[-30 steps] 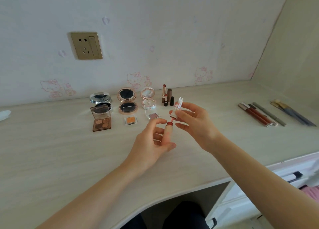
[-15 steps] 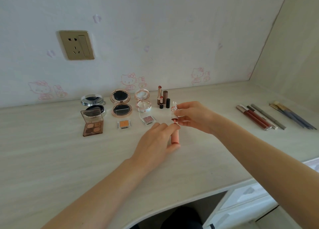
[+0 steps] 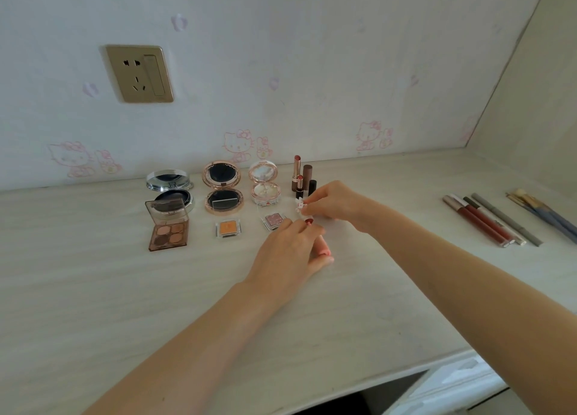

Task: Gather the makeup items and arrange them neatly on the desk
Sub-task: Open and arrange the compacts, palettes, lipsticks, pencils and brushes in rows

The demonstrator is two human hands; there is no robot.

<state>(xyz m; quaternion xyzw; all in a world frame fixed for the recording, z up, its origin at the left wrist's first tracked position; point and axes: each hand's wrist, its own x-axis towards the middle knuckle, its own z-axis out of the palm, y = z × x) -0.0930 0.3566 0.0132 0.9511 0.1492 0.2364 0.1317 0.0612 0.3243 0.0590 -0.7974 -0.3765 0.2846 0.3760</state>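
The left hand [image 3: 288,252] is closed around a pink lipstick tube [image 3: 323,248], and the red tip [image 3: 308,221] pokes up above the fingers. This hand is just in front of the little pink eyeshadow pot [image 3: 274,220] on the desk [image 3: 93,289]. The right hand [image 3: 335,202] is just behind the left hand and pinches a small clear cap with a bunny on it [image 3: 300,202]. The cap is a bit above the red tip and not on it. To the left of the pink pot sits an orange pot [image 3: 228,228], and further left is a brown eyeshadow palette [image 3: 168,230]. Behind the pots are three open round compacts [image 3: 222,186] and some standing lipsticks [image 3: 300,177]. Far to the right of the hands lie lip glosses and pencils [image 3: 487,219] and brushes [image 3: 543,214].
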